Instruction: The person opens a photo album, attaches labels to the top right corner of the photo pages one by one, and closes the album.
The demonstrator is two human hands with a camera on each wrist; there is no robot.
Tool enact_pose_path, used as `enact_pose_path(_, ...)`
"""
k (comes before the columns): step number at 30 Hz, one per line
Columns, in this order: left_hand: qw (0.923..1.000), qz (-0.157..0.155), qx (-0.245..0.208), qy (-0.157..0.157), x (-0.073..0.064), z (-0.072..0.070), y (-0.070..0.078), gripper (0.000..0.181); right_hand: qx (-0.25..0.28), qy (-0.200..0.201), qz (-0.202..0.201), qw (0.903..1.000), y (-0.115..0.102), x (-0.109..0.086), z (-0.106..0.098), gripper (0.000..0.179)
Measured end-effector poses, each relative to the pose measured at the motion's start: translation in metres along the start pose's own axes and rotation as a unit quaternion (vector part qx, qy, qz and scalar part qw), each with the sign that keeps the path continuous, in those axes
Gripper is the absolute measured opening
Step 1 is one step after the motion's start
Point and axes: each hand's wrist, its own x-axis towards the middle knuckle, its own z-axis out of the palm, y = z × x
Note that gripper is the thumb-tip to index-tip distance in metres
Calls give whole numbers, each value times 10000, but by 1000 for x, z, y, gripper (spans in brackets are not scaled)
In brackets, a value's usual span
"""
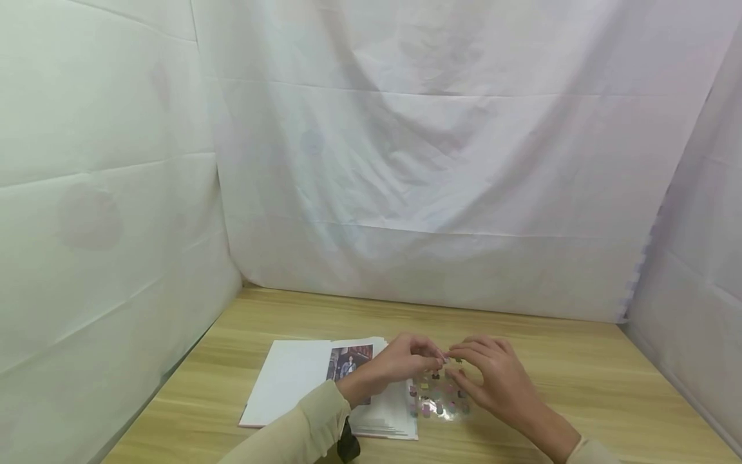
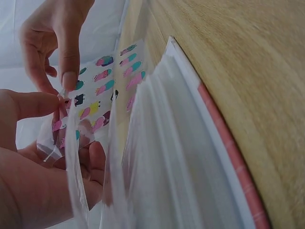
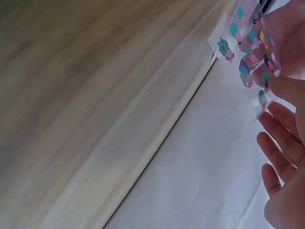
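A clear sheet of small pink, teal and yellow stickers [image 1: 438, 406] hangs between both hands, over the right side of an open photo album [image 1: 292, 380]. My left hand [image 1: 402, 361] holds the sheet near its upper edge. In the left wrist view, the thumb of the left hand [image 2: 28, 167] lies on the front while other fingers are behind the plastic. My right hand [image 1: 495, 377] pinches the same edge with thumb and forefinger, close to the left thumb tip. From the right wrist view, the other fingers of the right hand [image 3: 288, 138] are spread loosely.
A photo print [image 1: 352, 359] lies on the album's right-hand page, partly covered by the left forearm. A black object [image 1: 348, 443] sits under the left wrist. The wooden table [image 1: 608, 380] is bounded by white cloth walls [image 1: 435, 193] at the back and sides.
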Motion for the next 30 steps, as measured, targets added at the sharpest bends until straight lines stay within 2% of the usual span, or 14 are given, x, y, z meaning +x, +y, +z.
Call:
enact_pose_path(8, 9997, 43, -138, -173, 0, 1, -1, 16, -13, -83, 49, 10000, 0, -1, 0, 31)
enact_pose_path(16, 9983, 9, -558, 153, -1, 3, -4, 21, -93, -93, 47, 9999, -2, -1, -1, 27)
enact_pose_path(30, 9986, 164, -445, 251, 1, 4, -5, 17, -3, -126, -54, 9999, -5, 2, -1, 22)
